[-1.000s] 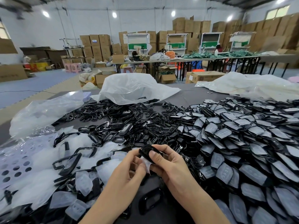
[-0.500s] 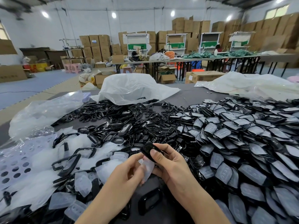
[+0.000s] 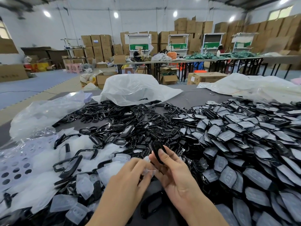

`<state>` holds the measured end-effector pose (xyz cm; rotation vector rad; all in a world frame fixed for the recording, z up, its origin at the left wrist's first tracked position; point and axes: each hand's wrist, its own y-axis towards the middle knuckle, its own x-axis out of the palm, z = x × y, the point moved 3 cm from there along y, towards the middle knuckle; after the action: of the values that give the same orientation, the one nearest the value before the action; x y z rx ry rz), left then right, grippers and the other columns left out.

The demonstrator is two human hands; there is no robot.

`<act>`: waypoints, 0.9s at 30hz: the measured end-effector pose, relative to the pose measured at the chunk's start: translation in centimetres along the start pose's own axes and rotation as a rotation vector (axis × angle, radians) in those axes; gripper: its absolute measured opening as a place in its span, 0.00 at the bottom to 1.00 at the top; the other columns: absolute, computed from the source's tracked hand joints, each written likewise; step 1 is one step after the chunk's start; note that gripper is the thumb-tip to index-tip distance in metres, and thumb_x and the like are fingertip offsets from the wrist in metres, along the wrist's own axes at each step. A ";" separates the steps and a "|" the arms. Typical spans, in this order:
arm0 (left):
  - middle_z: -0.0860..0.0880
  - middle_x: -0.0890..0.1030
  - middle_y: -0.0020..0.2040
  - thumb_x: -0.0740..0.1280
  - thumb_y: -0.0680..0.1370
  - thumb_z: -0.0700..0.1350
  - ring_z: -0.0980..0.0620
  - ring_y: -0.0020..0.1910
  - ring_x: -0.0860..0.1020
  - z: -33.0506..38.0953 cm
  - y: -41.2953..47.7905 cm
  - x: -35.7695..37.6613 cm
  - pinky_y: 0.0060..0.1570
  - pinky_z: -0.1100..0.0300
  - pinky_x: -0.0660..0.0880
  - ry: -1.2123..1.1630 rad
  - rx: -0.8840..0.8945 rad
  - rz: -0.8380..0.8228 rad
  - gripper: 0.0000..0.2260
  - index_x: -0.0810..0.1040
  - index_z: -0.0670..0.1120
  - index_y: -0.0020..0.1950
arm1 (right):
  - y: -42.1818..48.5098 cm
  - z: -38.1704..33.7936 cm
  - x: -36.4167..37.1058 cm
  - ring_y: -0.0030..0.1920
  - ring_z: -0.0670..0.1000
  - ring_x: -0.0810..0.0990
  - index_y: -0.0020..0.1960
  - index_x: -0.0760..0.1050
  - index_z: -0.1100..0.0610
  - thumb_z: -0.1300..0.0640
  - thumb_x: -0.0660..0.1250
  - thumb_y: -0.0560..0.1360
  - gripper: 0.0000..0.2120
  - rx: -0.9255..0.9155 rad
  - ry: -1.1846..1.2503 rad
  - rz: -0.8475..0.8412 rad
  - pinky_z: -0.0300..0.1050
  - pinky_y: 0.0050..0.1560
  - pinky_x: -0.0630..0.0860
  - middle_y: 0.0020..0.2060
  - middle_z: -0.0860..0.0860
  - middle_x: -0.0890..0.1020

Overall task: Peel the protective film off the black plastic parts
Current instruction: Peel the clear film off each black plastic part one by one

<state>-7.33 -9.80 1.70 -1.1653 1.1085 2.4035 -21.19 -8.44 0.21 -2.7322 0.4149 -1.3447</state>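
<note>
Two hands worked at near centre: the right hand (image 3: 175, 175) curled round a black part (image 3: 157, 151), while the left hand (image 3: 130, 178) pinched its clear film (image 3: 147, 169). Film-covered parts (image 3: 244, 144) crowded the right, discarded films (image 3: 40, 185) lay left, and peeled frames (image 3: 130, 121) sat farther off.

The black part (image 3: 157, 151) lifted above the near edge of the surface (image 3: 195, 97) is seen to be smooth, glossy plastic; the film (image 3: 148, 171) beside it is thin, milky and translucent. Toward the right edge, the heaped parts (image 3: 244, 136) are dulled to a matt grey by their coverings, while the bare frames (image 3: 114, 115) at the middle are shiny black. Peeled films (image 3: 84, 185) at the near left corner look frosted. Crinkled, whitish plastic bags (image 3: 135, 90) are laid along the far edge of the matt, dark-grey top.
</note>
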 end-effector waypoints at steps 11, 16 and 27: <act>0.46 0.84 0.37 0.71 0.73 0.47 0.52 0.34 0.80 -1.4 0.9 0.1 0.41 0.62 0.80 -1.028 -0.553 0.065 0.02 0.83 0.53 0.45 | 0.4 0.3 -0.6 0.38 0.51 0.86 0.52 0.79 0.61 0.68 0.70 0.76 0.07 -0.154 -0.260 0.055 0.41 0.37 0.82 0.37 0.54 0.86; 0.43 0.85 0.38 0.72 0.74 0.45 0.51 0.35 0.82 -1.7 0.6 0.6 0.41 0.57 0.81 -1.032 -0.608 0.152 0.01 0.83 0.49 0.44 | -0.1 0.8 -0.3 0.44 0.54 0.87 0.56 0.78 0.60 0.67 0.69 0.77 0.09 -0.112 -0.333 -0.013 0.41 0.41 0.82 0.41 0.56 0.87; 0.47 0.82 0.33 0.69 0.79 0.42 0.53 0.32 0.81 -2.2 0.3 0.4 0.37 0.61 0.76 -0.872 -0.582 0.377 0.02 0.79 0.49 0.47 | -0.8 1.6 1.1 0.44 0.56 0.87 0.46 0.85 0.54 0.57 0.76 0.67 0.09 -0.141 -0.327 -0.169 0.40 0.47 0.82 0.42 0.58 0.86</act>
<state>-6.51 -11.61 0.66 0.1108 0.3613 3.1086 -19.15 -8.03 0.24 -3.0892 0.2681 -0.8987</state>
